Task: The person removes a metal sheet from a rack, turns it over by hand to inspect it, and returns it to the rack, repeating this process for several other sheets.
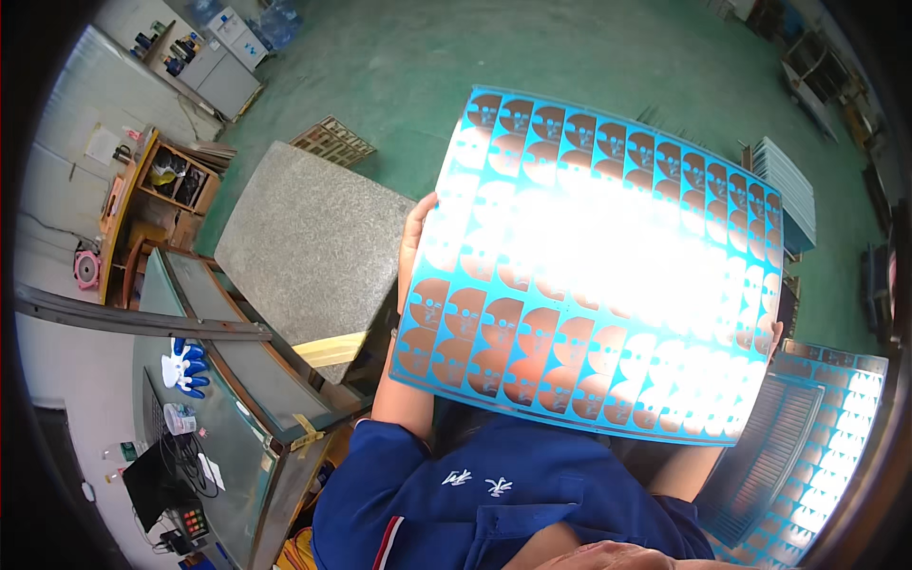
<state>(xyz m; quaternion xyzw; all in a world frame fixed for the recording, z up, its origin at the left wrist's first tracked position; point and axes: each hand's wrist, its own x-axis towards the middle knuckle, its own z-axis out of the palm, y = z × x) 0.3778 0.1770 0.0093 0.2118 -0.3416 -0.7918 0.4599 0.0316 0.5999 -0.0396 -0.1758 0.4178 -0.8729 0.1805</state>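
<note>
I hold up a large, flat sheet [532, 347] with rows of copper-coloured rounded shapes on a bright blue ground. Strong glare washes out its middle. My left hand [416, 237] grips the left edge, with part of the fingers behind the sheet. At the right edge, my right hand [774, 334] shows only its fingertips, closed around the border; the rest is hidden by the sheet. The sheet is tilted in front of my chest and hides what lies behind it.
A grey speckled tabletop [313, 247] stands to the left. Nearer, a glass-topped bench [209, 408] carries a blue-and-white glove [185, 368], a dark screen [157, 484] and cables. At lower right lie a dark slatted rack [765, 461] and a similar patterned sheet [855, 427]. White stacked panels [784, 195] stand beyond.
</note>
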